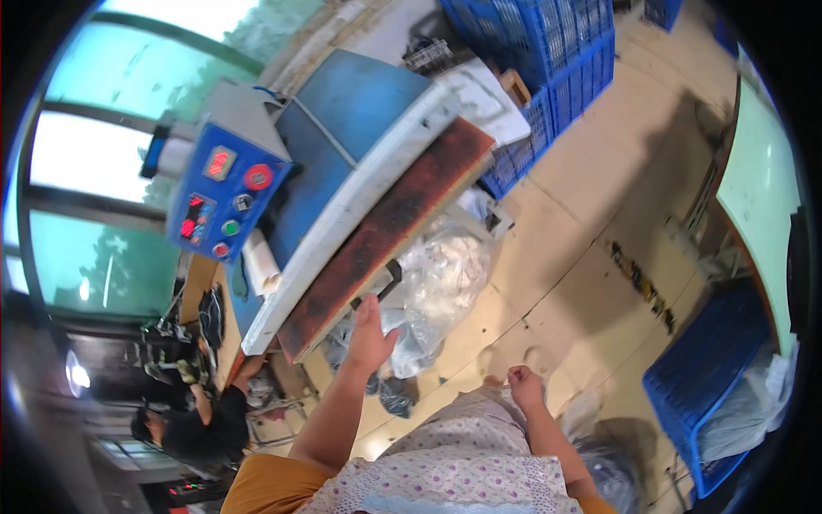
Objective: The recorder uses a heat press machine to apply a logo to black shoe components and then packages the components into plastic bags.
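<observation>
While the left hand (370,330) reaches with fingers apart just below the black handle (382,284) on the heat press's brown plate (385,231), the right hand (524,385) is closed on floral cloth (467,450).

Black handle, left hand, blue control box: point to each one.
black handle (387,282), head view, on the middle of the bar at the tray's front edge.
left hand (370,334), head view, on the back of the hand.
blue control box (224,200), head view, on its front panel among the buttons.
</observation>
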`<control>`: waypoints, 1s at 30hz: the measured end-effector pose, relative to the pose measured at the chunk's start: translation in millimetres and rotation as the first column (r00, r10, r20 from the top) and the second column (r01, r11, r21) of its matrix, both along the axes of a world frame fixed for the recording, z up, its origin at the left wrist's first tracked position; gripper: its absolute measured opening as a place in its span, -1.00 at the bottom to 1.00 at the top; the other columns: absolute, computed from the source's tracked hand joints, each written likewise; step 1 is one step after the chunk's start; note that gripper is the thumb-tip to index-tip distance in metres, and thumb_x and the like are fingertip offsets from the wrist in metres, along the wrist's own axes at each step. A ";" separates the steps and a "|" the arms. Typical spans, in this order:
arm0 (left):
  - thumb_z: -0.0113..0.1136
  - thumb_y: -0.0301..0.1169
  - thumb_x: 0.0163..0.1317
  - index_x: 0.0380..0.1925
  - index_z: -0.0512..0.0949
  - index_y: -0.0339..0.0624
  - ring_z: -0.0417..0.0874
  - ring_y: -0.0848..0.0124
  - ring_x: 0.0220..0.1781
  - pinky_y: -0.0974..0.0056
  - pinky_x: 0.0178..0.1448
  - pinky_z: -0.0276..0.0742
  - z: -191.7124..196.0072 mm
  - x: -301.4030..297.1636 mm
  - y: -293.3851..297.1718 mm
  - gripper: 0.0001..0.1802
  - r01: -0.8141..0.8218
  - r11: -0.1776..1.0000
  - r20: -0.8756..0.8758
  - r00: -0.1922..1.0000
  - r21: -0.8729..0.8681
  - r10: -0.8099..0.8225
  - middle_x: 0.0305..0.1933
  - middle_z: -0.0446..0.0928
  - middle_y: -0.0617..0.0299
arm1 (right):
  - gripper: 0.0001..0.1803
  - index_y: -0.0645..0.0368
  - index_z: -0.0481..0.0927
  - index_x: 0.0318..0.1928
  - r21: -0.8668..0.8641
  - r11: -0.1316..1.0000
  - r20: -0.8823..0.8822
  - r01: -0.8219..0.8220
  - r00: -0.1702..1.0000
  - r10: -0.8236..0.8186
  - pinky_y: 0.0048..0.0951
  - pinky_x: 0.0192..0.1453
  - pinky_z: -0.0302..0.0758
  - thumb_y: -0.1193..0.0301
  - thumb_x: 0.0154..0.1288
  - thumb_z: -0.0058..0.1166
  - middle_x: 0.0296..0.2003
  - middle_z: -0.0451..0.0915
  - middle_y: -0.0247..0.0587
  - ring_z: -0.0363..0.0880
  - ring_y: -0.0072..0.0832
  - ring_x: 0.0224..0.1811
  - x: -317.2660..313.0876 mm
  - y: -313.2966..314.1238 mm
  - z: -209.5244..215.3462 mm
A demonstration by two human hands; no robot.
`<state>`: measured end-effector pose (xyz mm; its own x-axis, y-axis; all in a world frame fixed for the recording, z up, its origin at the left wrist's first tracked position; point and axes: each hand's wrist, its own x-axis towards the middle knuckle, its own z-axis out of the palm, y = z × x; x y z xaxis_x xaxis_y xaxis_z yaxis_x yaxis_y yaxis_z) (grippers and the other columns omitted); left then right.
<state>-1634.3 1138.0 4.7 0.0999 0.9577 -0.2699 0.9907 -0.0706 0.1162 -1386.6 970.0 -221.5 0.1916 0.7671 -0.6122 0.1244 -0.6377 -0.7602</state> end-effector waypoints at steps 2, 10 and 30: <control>0.21 -0.34 0.03 0.23 0.03 -0.45 0.14 -0.09 0.29 0.09 0.35 0.07 -4.3 0.0 -5.3 -0.18 0.066 0.991 -0.040 0.997 0.112 -0.062 0.25 0.13 -0.26 | -0.88 0.26 0.55 -0.34 0.059 0.997 -0.138 -0.040 0.989 0.048 -0.49 -0.29 0.46 0.47 0.13 0.04 -0.50 0.57 -0.24 0.53 -0.50 -0.44 -39.1 -32.4 -31.2; 0.22 -0.45 0.00 0.11 0.21 -0.48 0.36 -0.14 0.06 0.00 0.14 0.28 -0.6 5.2 -15.4 -0.33 0.144 0.945 -0.143 0.984 0.293 -0.105 0.03 0.34 -0.27 | -0.91 0.25 0.52 -0.36 -0.052 0.998 -0.286 0.026 0.957 -0.040 -0.54 -0.27 0.45 0.49 0.18 0.01 -0.48 0.55 -0.28 0.49 -0.59 -0.42 -50.4 -57.8 -28.4; 0.27 -0.39 -0.04 -0.13 0.46 -0.32 0.43 0.07 0.00 0.13 0.09 0.36 26.7 -15.6 12.5 -0.56 -0.266 0.836 0.299 0.945 0.480 0.129 -0.07 0.48 0.01 | -0.71 0.25 0.34 -0.03 -0.254 0.959 -0.755 0.128 0.594 -0.279 -0.39 -0.03 0.45 0.39 0.30 -0.05 -0.18 0.49 -0.19 0.49 -0.44 -0.15 -44.3 94.5 176.0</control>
